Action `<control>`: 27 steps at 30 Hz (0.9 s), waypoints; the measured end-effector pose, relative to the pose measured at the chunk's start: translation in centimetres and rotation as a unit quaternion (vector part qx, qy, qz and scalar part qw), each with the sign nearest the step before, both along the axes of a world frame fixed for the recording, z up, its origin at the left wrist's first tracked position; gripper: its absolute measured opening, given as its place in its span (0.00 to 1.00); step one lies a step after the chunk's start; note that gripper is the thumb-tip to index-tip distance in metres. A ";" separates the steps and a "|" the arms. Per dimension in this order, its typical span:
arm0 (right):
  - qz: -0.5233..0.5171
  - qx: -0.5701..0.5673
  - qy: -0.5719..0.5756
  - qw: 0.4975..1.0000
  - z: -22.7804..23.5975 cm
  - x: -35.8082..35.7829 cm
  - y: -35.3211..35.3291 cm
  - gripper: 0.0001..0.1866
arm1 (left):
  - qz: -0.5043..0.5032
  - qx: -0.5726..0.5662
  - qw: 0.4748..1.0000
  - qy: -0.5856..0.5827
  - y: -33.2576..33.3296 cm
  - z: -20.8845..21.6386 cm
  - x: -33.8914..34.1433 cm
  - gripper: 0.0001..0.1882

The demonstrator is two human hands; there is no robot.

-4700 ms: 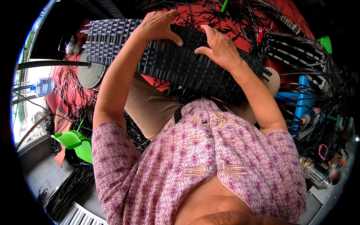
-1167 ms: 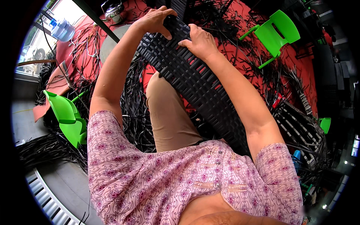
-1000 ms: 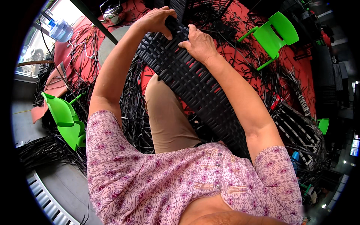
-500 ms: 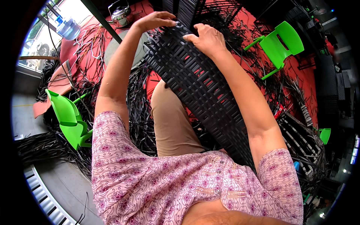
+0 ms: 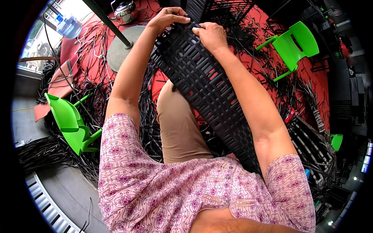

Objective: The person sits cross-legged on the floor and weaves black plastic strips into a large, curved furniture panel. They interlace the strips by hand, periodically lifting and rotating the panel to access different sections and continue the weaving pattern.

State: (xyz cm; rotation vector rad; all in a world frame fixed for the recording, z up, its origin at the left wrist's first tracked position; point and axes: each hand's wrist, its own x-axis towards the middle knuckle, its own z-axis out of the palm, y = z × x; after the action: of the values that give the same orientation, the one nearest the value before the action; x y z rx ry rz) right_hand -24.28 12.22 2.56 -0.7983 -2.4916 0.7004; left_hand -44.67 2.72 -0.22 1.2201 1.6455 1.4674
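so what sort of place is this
Likely a weaving workshop: the left hand and right hand are at the far end of a black woven panel, and loose dark strips lie heaped and scattered around.

Right of the fingers (image 5: pixel 178 18), a green chair (image 5: pixel 286 53) stands on red floor covering (image 5: pixel 316 83); well left of them, a window (image 5: pixel 35 50) glows bright.

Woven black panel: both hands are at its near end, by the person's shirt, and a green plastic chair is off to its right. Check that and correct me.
The near end is wrong. The head view shows the left hand and right hand at the woven black panel's far end; the green plastic chair is off to its right.
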 end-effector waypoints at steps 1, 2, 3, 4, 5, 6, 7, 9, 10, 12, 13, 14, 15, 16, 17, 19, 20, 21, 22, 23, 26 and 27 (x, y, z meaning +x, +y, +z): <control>-0.001 -0.013 -0.002 1.000 0.1 0.1 0.1 0.21 | -0.005 0.001 0.998 -0.059 0.1 -0.5 0.0 0.10; 0.000 -0.010 0.005 1.000 0.1 0.0 0.2 0.20 | -0.005 0.001 0.995 -0.097 0.3 -1.1 -0.2 0.11; -0.001 -0.023 0.003 1.000 0.1 0.0 0.3 0.20 | -0.004 0.000 0.991 -0.136 0.5 -1.7 -0.2 0.12; -0.002 -0.036 0.002 0.999 0.1 0.1 0.3 0.21 | -0.004 0.000 0.985 -0.174 0.7 -2.2 -0.4 0.13; -0.007 -0.050 0.000 0.999 0.0 0.3 0.5 0.21 | 0.019 0.023 0.990 -0.141 0.9 -2.1 -0.3 0.15; 0.002 -0.057 -0.008 0.998 -0.1 0.4 1.3 0.24 | 0.042 0.046 0.992 -0.107 1.2 -2.0 -0.3 0.17; 0.010 -0.064 -0.015 0.998 -0.2 0.4 1.8 0.26 | 0.065 0.069 0.993 -0.073 1.6 -1.8 -0.2 0.18; 0.085 -0.154 -0.026 0.984 0.3 0.4 1.2 0.35 | 0.144 0.128 0.980 -0.042 0.3 -4.6 -4.9 0.22; 0.070 -0.099 -0.064 0.991 1.4 1.1 0.3 0.41 | 0.188 0.137 0.972 -0.008 -0.4 -4.2 -4.5 0.20; 0.043 -0.016 -0.125 0.991 2.4 1.4 -1.3 0.51 | 0.215 0.103 0.970 0.039 -3.1 -3.7 -4.5 0.16; 0.038 -0.004 -0.120 0.992 2.2 1.3 -1.4 0.51 | 0.198 0.062 0.977 0.052 -4.1 -4.0 -5.0 0.14; 0.031 0.008 -0.119 0.992 1.8 1.4 -1.4 0.51 | 0.154 0.084 0.984 0.026 -4.6 -4.2 -3.5 0.14; 0.025 0.019 -0.118 0.992 1.4 1.4 -1.3 0.51 | 0.064 0.021 0.994 0.083 -5.2 -4.3 -3.3 0.19; 0.021 0.026 -0.102 0.994 1.1 1.2 -1.0 0.50 | 0.038 -0.034 0.991 0.126 -5.1 -3.8 -3.1 0.21; 0.012 0.081 -0.048 0.995 -0.2 1.0 -0.9 0.39 | 0.012 -0.091 0.982 0.165 -5.5 -3.1 -1.8 0.23; 0.039 0.020 -0.142 0.989 1.4 0.5 -2.1 0.41 | 0.026 -0.102 0.990 0.098 -6.3 -5.2 -3.2 0.27; 0.024 0.017 -0.130 0.991 2.2 0.6 -2.7 0.37 | 0.017 -0.103 0.987 0.126 -6.2 -5.9 -4.2 0.26; 0.007 0.015 -0.115 0.993 2.6 0.8 -3.2 0.33 | 0.007 -0.103 0.982 0.156 -6.1 -6.0 -4.9 0.25; -0.028 0.021 -0.113 0.993 2.2 1.7 -1.8 0.32 | 0.063 -0.116 0.986 0.106 -4.5 1.2 3.3 0.12; -0.029 0.027 -0.105 0.994 2.1 1.6 -2.2 0.32 | 0.089 -0.104 0.987 0.083 -4.8 0.9 3.0 0.13; -0.011 0.027 -0.085 0.996 2.3 1.1 -2.7 0.29 | 0.105 -0.113 0.987 0.054 -5.2 0.3 2.1 0.12; 0.020 0.007 -0.084 0.996 2.3 1.2 -2.6 0.28 | 0.112 -0.099 0.987 0.060 -5.2 -0.2 2.0 0.11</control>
State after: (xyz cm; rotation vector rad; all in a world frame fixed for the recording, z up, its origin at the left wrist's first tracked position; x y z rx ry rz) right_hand -23.11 9.66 4.88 -0.8367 -2.6661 0.6526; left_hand -42.68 -2.51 -0.42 1.0583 2.0140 1.3413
